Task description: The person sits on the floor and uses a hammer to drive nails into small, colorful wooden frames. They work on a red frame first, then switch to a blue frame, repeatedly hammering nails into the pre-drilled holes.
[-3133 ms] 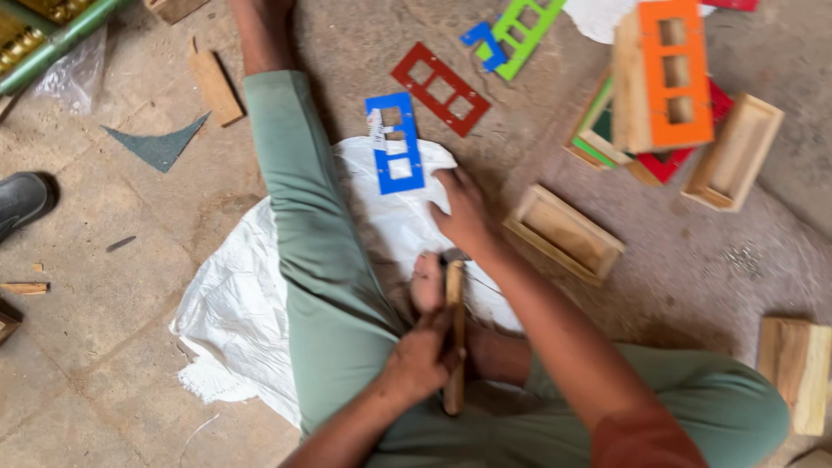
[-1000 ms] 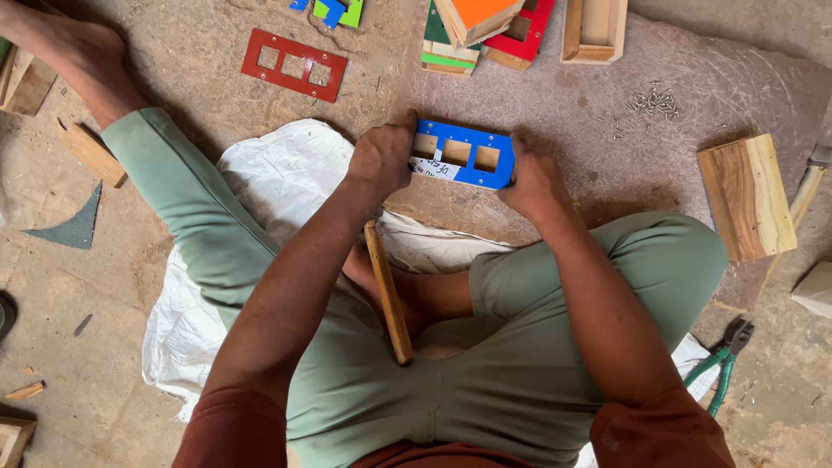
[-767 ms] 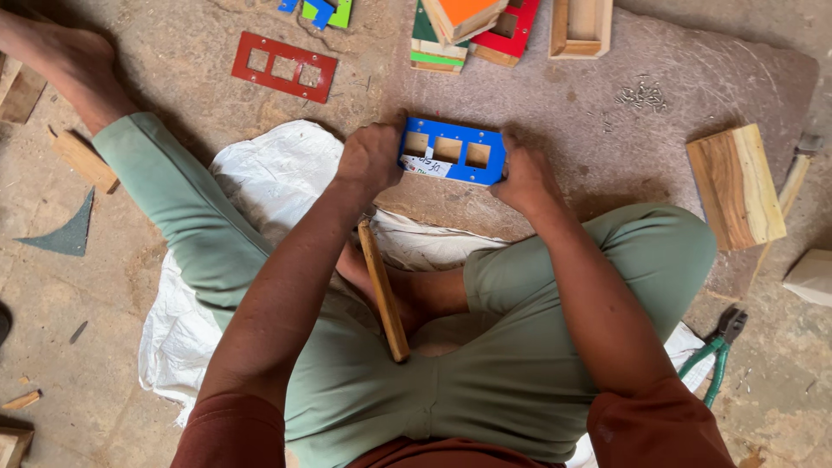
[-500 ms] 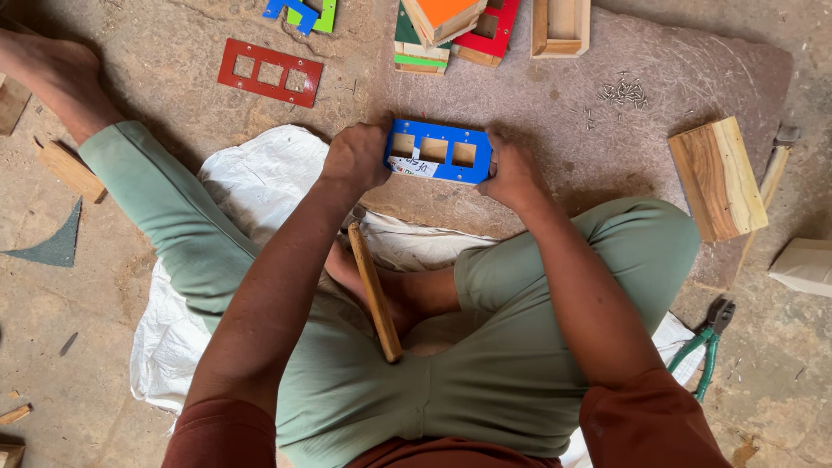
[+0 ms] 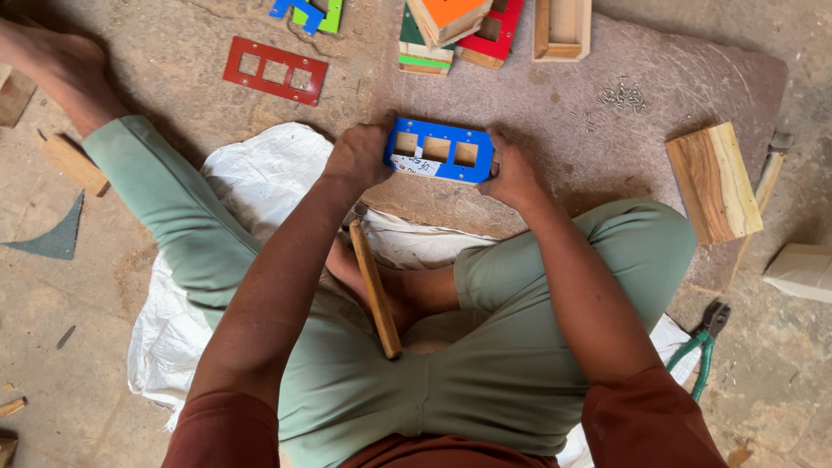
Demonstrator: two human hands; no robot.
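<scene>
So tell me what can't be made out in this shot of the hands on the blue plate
- Head view: both ends of the blue plate are covered by the left hand and right hand.
- Head view: the hammer head is hidden behind the left forearm.
- Head view: the stacked coloured frames are cut off by the top edge.
- Head view: the small nails are too small to count.
- Head view: the pliers are partly hidden by the knee.

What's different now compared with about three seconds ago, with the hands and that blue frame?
Earlier both hands gripped the wooden-handled tool over the lap, with the blue frame lying on the white sack. Now the left hand and right hand hold the blue frame at its ends on the stone slab, and the wooden-handled tool rests released on the lap. The red frame remains on the floor.
</scene>
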